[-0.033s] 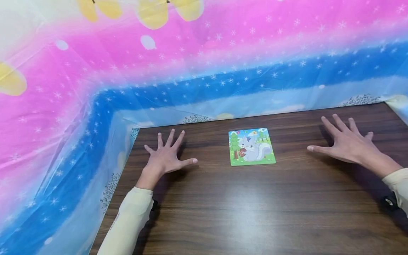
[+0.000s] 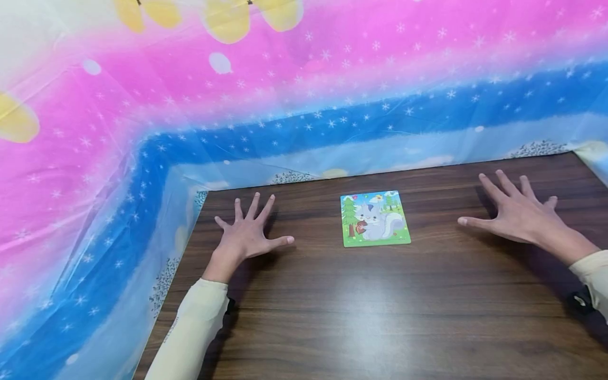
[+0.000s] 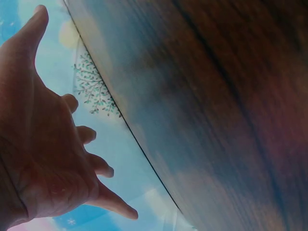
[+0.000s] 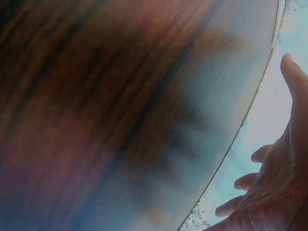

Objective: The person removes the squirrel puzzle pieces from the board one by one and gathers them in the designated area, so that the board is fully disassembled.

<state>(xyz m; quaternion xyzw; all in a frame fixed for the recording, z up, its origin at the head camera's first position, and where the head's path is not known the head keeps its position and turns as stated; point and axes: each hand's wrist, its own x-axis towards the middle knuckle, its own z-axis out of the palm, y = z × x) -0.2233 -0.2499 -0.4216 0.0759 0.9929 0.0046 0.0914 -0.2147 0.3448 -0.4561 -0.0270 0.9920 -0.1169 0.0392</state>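
Note:
A square picture puzzle or card (image 2: 375, 219) lies flat on the dark wood table (image 2: 313, 301), between the two hands. It shows a grey-white squirrel-like animal with a bushy tail, a green tree and a blue sky. To its left, my left hand (image 2: 247, 235) has its fingers spread wide over the table, palm down, holding nothing. My right hand (image 2: 520, 214) is spread the same way on the far right, apart from the picture. In the left wrist view the left palm (image 3: 45, 159) is bare, and the right wrist view shows an empty right palm (image 4: 274, 192).
A cloth backdrop (image 2: 304, 84) in pink and blue, with snowflakes and yellow shapes, stands along the table's back and left edges. Cream sleeves (image 2: 190, 327) cover the forearms, and a dark band (image 2: 580, 302) sits at the right wrist.

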